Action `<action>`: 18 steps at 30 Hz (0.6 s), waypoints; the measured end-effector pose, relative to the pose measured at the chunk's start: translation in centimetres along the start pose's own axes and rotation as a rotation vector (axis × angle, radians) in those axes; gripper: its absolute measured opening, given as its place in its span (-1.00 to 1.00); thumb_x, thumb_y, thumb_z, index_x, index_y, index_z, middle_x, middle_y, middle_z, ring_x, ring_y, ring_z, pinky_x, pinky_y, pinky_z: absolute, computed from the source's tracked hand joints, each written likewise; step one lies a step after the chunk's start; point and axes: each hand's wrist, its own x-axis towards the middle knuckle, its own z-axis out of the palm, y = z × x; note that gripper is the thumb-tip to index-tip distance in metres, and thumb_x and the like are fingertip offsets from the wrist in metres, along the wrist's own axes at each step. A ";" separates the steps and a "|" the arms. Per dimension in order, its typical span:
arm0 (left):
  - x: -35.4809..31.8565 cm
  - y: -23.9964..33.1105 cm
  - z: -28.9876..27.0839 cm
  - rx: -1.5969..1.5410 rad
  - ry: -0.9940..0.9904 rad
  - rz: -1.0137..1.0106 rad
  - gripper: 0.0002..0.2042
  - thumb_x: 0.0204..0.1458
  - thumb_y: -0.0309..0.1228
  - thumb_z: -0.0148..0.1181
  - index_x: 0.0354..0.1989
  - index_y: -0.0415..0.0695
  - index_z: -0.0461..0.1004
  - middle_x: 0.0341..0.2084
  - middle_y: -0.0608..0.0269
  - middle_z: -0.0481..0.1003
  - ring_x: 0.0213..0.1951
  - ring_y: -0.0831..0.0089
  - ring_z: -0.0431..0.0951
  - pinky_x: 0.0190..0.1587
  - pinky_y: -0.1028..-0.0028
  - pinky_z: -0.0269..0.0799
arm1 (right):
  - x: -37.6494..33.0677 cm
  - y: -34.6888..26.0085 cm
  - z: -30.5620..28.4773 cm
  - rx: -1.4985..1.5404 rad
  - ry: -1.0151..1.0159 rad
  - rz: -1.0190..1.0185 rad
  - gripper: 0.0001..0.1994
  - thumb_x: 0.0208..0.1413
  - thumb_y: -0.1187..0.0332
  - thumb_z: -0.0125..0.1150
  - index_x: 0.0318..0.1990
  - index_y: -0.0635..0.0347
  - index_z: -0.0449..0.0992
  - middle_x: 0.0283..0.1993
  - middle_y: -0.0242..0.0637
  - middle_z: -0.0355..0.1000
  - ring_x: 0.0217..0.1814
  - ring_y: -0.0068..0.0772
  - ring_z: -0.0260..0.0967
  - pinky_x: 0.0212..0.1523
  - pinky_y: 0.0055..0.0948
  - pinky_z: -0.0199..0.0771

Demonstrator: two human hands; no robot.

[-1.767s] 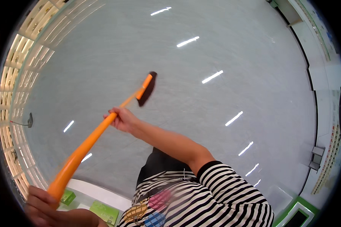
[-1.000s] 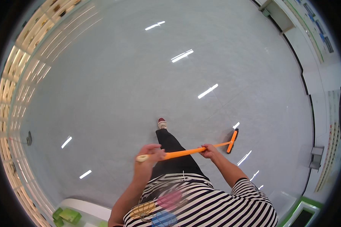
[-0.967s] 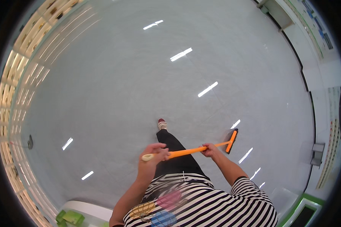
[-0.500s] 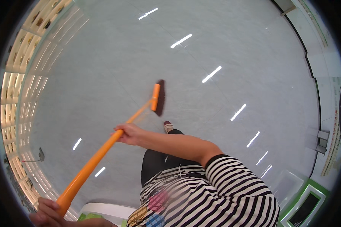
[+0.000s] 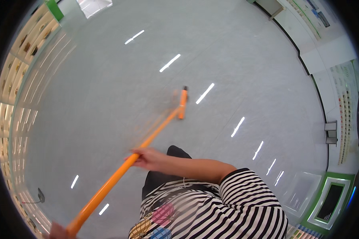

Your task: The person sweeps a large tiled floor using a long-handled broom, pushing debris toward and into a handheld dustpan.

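A long orange broom [image 5: 107,185] slants from the lower left up to the middle of the view. My right hand [image 5: 148,158] is closed around the middle of its handle. At the handle's near end, by the lower left rim, my left hand [image 5: 59,232] grips it, blurred and partly cut off. The orange broom head [image 5: 183,104] is over the grey floor ahead of my legs, slightly smeared by motion. Only a little of its dark bristles [image 5: 185,88] shows at the far end.
Smooth grey floor [image 5: 107,91] with bright light reflections spreads all around. Lit display shelves [image 5: 12,75] line the left side. Along the right run a white wall with a dark base edge [image 5: 318,95] and a small grey box [image 5: 331,132]. A green-framed panel [image 5: 328,201] stands at lower right.
The broom head has swung to the right and its bristles have turned mostly out of sight. Both hands keep their hold. The view has shifted over the floor, and my shoe is hidden now.
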 end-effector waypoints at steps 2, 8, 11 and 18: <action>-1.9 -6.6 -1.8 0.149 -0.010 -0.588 -0.83 -0.01 -0.38 0.02 -0.35 -0.14 0.18 -0.60 0.38 0.22 -0.51 0.54 0.25 -0.30 0.58 0.22 | 0.4 -3.5 -4.1 0.001 0.137 -0.096 -0.83 0.06 0.44 0.00 -0.26 0.39 0.26 -0.19 0.05 0.31 -0.07 -0.04 0.32 -0.02 -0.19 0.38; -9.3 -25.7 14.3 -0.105 -0.105 -1.122 -0.79 0.03 -0.51 -0.02 -0.15 -0.25 0.25 -0.47 0.25 0.43 -0.28 0.43 0.45 -0.07 0.38 0.28 | -3.1 -18.6 -26.9 0.166 0.559 -0.484 -0.81 -0.05 0.47 0.03 -0.28 0.34 0.23 -0.34 -0.06 0.31 -0.28 -0.09 0.36 -0.19 -0.10 0.45; -10.1 -30.2 23.0 -0.152 -0.250 -1.382 -0.80 0.04 -0.52 -0.03 -0.16 -0.27 0.25 -0.39 0.19 0.46 -0.20 0.40 0.43 -0.03 0.40 0.27 | -5.8 -25.2 -31.8 0.267 0.737 -0.575 -0.79 -0.09 0.53 0.02 -0.27 0.34 0.20 -0.28 -0.03 0.26 -0.23 -0.02 0.32 -0.10 -0.12 0.40; -0.7 -35.7 31.5 0.134 -0.234 -1.219 -0.80 -0.01 -0.53 0.01 -0.19 -0.27 0.29 -0.42 0.18 0.46 -0.27 0.42 0.47 -0.17 0.44 0.36 | -0.6 -36.9 -26.8 0.212 0.658 -0.383 -0.79 -0.05 0.51 -0.04 -0.23 0.33 0.18 -0.27 -0.03 0.23 -0.25 -0.05 0.32 -0.20 -0.16 0.45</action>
